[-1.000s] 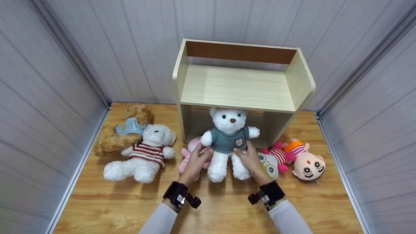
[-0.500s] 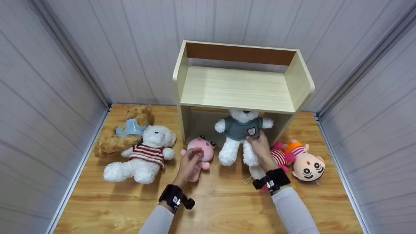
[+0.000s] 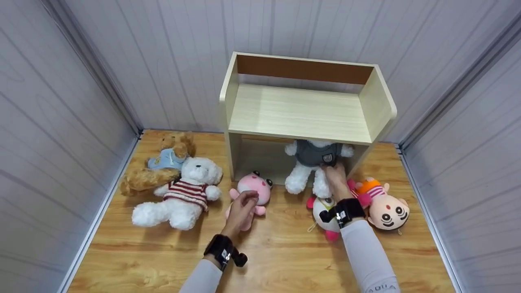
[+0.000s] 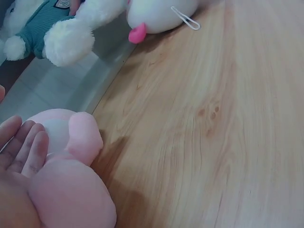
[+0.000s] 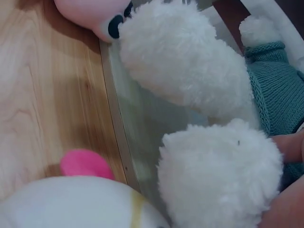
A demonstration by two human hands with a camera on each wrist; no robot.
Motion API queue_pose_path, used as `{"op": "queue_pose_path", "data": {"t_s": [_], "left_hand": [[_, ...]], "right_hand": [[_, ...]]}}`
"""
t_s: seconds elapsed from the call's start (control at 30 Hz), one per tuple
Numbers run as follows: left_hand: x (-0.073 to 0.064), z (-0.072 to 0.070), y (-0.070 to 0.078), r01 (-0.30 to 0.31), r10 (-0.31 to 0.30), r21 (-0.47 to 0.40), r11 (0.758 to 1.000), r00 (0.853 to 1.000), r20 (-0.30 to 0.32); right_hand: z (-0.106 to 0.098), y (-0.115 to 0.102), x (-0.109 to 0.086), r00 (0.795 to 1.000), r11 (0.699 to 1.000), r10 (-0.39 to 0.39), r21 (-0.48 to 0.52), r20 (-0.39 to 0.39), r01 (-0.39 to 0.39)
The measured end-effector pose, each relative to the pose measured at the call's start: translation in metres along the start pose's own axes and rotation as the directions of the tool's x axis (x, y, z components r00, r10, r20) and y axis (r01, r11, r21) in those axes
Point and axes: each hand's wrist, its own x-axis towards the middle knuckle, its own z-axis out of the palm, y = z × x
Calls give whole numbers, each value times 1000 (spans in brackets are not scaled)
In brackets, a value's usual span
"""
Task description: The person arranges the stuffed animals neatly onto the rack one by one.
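A white teddy bear (image 3: 299, 176) in a teal sweater is partly inside the lower compartment of a small wooden shelf (image 3: 299, 112), its face hidden by the upper board. At the bear's waist, my right hand (image 3: 334, 179) grips it with the thumb over the sweater's lower edge; the fingers behind are hidden. My left hand (image 3: 241, 211) hovers over a pink plush toy (image 3: 256, 188), its fingers loosely bent and nothing held. Whether they touch the toy I cannot tell. Below my right wrist lies a white plush toy with pink ears (image 3: 321, 211), partly covered.
On the left, a white bear in a striped sweater (image 3: 185, 193) lies against a brown bear in light blue (image 3: 167, 159). To the right lies a round-faced doll (image 3: 386, 211). Panel walls (image 3: 183, 69) enclose the wooden floor (image 3: 281, 260).
The teal-sweatered bear has moved right and deeper into the shelf, in my right hand. My left hand has let go of it and stays over the pink toy.
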Motion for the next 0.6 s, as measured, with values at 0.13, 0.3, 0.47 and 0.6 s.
{"op": "queue_pose_path", "data": {"t_s": [0.13,0.3,0.47,0.6], "left_hand": [[0,1,-1,-12,12,-22,1000,1000,9],[1,1,-5,-23,24,-8,1000,1000,14],[1,1,-7,-14,14,-44,999,1000,3],[0,2,-8,-4,5,-58,998,1000,13]], "right_hand": [[0,1,11,1000,1000,-11,-12,-28,11],[3,5,28,995,997,-79,-11,-65,78],[8,12,40,986,991,-134,5,-102,135],[7,21,44,984,990,-140,-1,-113,141]]}}
